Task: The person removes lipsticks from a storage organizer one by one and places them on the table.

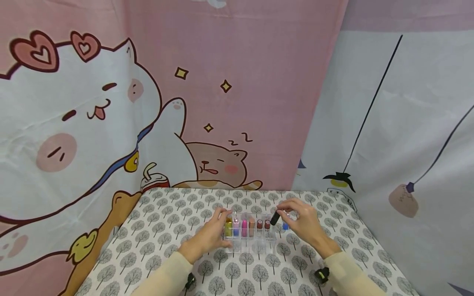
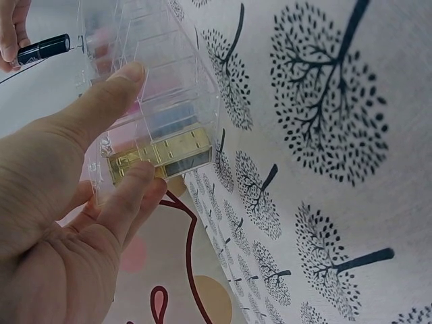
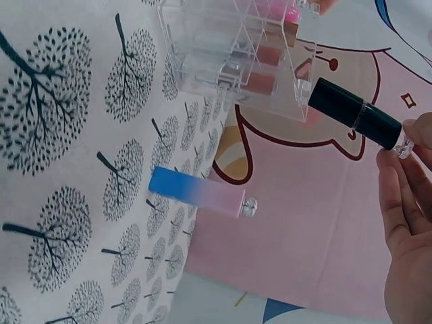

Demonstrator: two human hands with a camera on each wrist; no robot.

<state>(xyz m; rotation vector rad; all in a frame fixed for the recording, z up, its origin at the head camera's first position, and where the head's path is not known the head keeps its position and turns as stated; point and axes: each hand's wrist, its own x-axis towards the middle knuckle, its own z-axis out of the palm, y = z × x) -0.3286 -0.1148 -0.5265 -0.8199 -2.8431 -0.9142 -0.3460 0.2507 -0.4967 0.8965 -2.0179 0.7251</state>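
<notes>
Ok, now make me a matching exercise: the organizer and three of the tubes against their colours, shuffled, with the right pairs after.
1. Organizer
2. Held tube, in the right hand
3. Lone tube, outside the organizer
4. Left-end tube, inside the organizer, by head view

A. Blue and pink
B. Gold
C. Clear
D. Black

Pairs: 1-C, 2-D, 3-A, 4-B

"Is the clear compartmented organizer [image 1: 258, 246] plastic?"
"Looks so, smooth and glossy. The black cylindrical tube [image 3: 354, 113] gleams too."
"And the blue-to-pink rectangular tube [image 3: 198, 193]?"
"Smooth, softly matt; its clear round knob [image 3: 249, 206] looks glassy. The gold rectangular tube [image 2: 162, 154] shines like metal."
"Around them?"
"Matt white tree-printed cloth [image 1: 126, 263], creased pink cartoon-printed cloth [image 1: 266, 82]."
</notes>
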